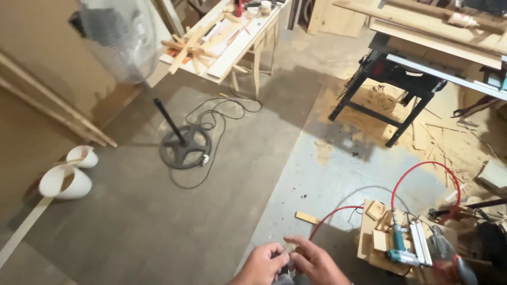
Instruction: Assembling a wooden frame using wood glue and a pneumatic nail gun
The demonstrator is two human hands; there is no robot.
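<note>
I see a matt, rough concrete floor (pixel 158 221), pale raw-wood offcuts (pixel 307 217) and a glossy red hose (pixel 422 168).

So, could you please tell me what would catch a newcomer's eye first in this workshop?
Probably the red hose looping over the floor at lower right, beside a teal power drill on wood scraps. At upper left stands a pedestal fan. At the bottom edge, the left hand and right hand pinch a small dark object.

left hand (pixel 262 262), right hand (pixel 312 259), fingertips meeting, grip seemingly closed
</note>
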